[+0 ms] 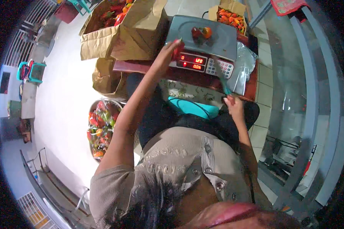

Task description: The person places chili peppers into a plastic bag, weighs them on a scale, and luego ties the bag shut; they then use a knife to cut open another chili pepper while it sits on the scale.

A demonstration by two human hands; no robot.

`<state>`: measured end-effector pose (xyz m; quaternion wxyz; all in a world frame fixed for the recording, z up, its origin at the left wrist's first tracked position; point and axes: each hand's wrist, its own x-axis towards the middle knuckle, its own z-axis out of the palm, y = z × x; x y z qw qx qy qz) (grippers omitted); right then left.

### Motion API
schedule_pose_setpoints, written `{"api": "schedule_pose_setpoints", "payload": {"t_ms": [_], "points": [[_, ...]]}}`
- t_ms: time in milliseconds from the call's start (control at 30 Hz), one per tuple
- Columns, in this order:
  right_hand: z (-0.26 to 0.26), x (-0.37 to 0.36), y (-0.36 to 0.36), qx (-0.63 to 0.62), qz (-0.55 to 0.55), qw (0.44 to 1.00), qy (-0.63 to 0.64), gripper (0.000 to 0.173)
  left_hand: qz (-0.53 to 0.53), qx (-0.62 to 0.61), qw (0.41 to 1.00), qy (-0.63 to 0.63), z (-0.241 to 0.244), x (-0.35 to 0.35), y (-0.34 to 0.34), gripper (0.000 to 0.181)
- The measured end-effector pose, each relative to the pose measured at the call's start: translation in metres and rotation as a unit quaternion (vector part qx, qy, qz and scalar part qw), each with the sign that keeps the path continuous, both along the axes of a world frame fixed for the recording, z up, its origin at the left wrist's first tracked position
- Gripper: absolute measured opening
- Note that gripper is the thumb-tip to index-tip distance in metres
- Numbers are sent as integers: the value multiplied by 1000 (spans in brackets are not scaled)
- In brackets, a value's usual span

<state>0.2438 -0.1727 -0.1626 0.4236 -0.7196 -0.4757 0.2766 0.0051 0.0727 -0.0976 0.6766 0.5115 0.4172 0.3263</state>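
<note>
My left hand (pixel 167 53) holds a red pepper (pixel 177 49) with a green stem at the left front edge of a digital weighing scale (pixel 177 28). Two peppers, one dark red (pixel 196 33) and one orange (pixel 207 32), lie on the scale's grey platform. The scale's display is lit with red digits. My right hand (pixel 235 106) is closed around the green handle of a knife (pixel 222 77), in front of the scale's keypad. The blade points up and away from me, over the keypad.
A large brown paper bag (pixel 96 44) of peppers stands left of the scale, a smaller bag (pixel 103 75) below it. Bagged peppers fill a round container (pixel 90 114) by my left arm. Clear plastic bags (pixel 243 65) and a box (pixel 232 8) of orange peppers are at the right.
</note>
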Motion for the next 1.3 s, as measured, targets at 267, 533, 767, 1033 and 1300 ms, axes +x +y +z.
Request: {"api": "schedule_pose_setpoints", "payload": {"t_ms": [267, 533, 767, 1033, 1300], "points": [[-4, 40, -57, -15, -210, 927, 311, 32, 175, 178, 885, 393, -125, 124, 183, 65], [-33, 63, -49, -11, -173, 914, 366, 36, 69, 296, 904, 302, -242, 116, 276, 43], [-19, 52, -50, -20, -236, 891, 387, 34, 77, 320, 875, 357, -113, 114, 179, 34], [-36, 59, -54, -5, -240, 893, 380, 33, 85, 356, 889, 274, -37, 104, 130, 34], [-17, 48, -51, -23, -236, 893, 382, 21, -65, 456, 886, 57, 158, -5, 70, 33]]}}
